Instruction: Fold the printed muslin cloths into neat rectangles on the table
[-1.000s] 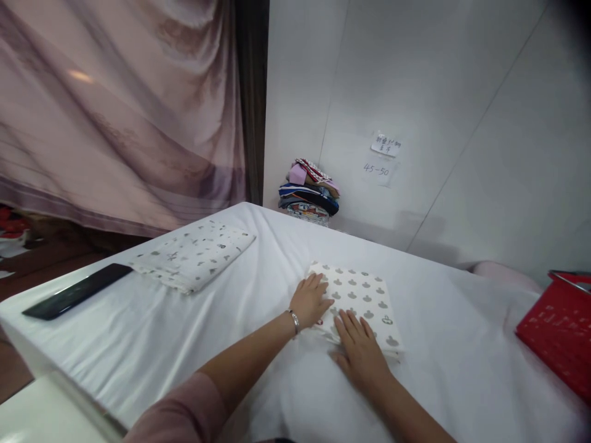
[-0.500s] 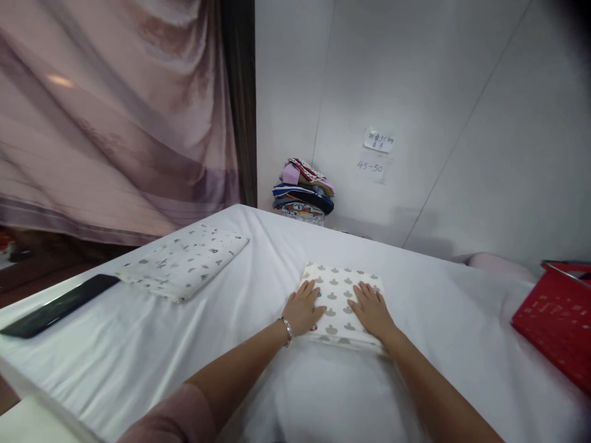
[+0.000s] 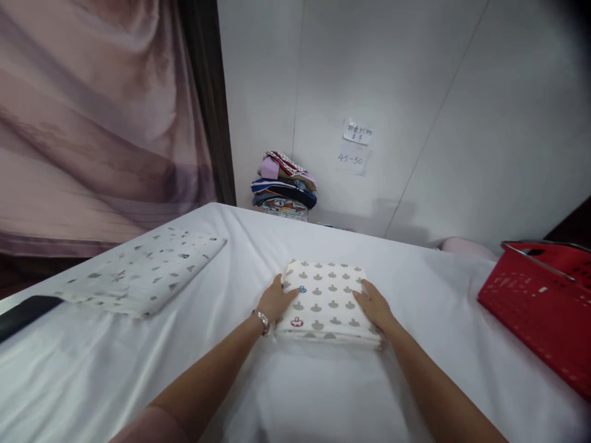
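Note:
A folded white cloth (image 3: pixel 325 301) printed with grey mushroom-like shapes lies flat on the white-covered table. One blue and one red figure show near its left side. My left hand (image 3: pixel 276 299), with a bracelet at the wrist, grips the left edge, thumb on top and fingers down the side. At the right edge my right hand (image 3: pixel 375 305) holds the cloth the same way; its lower fingers are partly hidden. Further left lies a second folded white cloth (image 3: pixel 159 267) with small scattered grey-green prints, apart from both hands.
A black flat object (image 3: pixel 28 314) lies at the table's left edge. To the right stands a red basket (image 3: pixel 538 307) with a metal handle. Beyond the far edge is a stack of folded fabrics (image 3: pixel 284 187) against the wall with paper notes (image 3: pixel 353 159). A pink curtain (image 3: pixel 101 123) hangs left.
My hands have gone from lying flat on top of the mushroom-print cloth to holding its left and right edges. The view has turned right, showing more of the red basket.

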Action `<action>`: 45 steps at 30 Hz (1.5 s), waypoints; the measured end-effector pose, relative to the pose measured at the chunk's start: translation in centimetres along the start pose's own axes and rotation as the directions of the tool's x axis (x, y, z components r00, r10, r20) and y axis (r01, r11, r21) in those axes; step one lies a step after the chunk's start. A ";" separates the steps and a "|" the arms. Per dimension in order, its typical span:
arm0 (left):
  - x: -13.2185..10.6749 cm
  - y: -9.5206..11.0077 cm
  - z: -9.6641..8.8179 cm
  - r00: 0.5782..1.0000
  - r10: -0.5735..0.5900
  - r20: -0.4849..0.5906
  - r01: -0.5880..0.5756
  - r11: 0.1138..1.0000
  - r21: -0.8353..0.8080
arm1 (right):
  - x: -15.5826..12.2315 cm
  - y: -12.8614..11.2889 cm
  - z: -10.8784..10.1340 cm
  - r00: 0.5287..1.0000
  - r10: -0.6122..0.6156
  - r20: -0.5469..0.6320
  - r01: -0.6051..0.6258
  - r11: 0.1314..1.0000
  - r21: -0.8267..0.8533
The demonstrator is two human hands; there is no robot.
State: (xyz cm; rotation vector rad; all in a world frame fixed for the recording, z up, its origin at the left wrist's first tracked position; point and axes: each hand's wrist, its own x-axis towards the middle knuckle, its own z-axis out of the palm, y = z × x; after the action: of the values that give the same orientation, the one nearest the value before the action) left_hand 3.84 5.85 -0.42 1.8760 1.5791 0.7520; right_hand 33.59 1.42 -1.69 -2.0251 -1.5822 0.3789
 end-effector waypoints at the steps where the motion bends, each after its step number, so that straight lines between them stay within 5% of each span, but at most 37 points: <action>1: 0.2 0.2 -0.1 0.999 -0.041 0.026 0.041 0.999 0.006 | -0.1 0.1 -0.1 1.000 0.019 0.005 -0.020 0.999 0.029; 3: 0.6 0.8 -0.4 0.995 -0.079 0.054 0.077 0.996 0.037 | -0.7 -0.1 -0.2 1.000 0.014 -0.014 -0.014 0.999 0.046; 9: 4.7 2.0 -3.0 0.975 0.221 -0.028 -0.215 0.967 0.135 | -5.2 -1.5 0.0 0.990 -0.142 0.021 0.142 0.989 -0.033; 12: 6.8 1.3 -4.0 0.989 0.132 0.059 -0.143 0.956 0.256 | -7.6 -2.3 -0.8 0.961 -0.248 0.126 0.260 0.961 -0.097; 15: 7.2 0.4 -4.0 0.993 0.067 0.094 -0.093 0.946 0.309 | -7.3 -3.3 -2.3 0.951 -0.296 0.087 0.307 0.933 -0.189; 19: 5.0 -0.2 -3.6 0.987 0.162 -0.005 -0.152 0.932 0.329 | -3.1 -4.5 -3.2 0.953 -0.302 -0.006 0.293 0.930 -0.221; 23: 1.5 -1.6 -3.9 0.940 0.287 -0.183 -0.224 0.927 0.301 | 1.4 -5.0 -2.0 0.976 -0.159 0.152 0.187 0.964 -0.189; 28: -2.5 -3.9 -5.2 0.941 0.100 -0.323 -0.071 0.992 0.101 | 3.9 -4.1 -0.7 0.954 -0.109 0.280 0.160 0.973 -0.166; 32: -4.4 -4.3 -5.4 0.960 -0.112 -0.258 0.090 0.991 -0.095 | 2.5 -3.1 -1.3 0.944 -0.072 0.323 0.133 0.976 -0.171; 38: -5.4 -2.6 -4.0 0.975 -0.180 -0.134 0.130 0.940 -0.317 | -4.6 -0.8 -2.5 0.919 0.077 0.387 -0.045 0.995 -0.091; 45: -4.5 0.1 -2.9 0.974 -0.188 -0.130 0.169 0.975 -0.146 | -8.0 -1.4 -4.0 0.911 0.136 0.389 -0.099 0.989 -0.113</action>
State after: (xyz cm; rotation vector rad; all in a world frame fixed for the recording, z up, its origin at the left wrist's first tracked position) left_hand 1.09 1.62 1.38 1.5906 1.7143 0.9042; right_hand 32.35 -6.89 1.53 -2.2227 -1.7385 0.8214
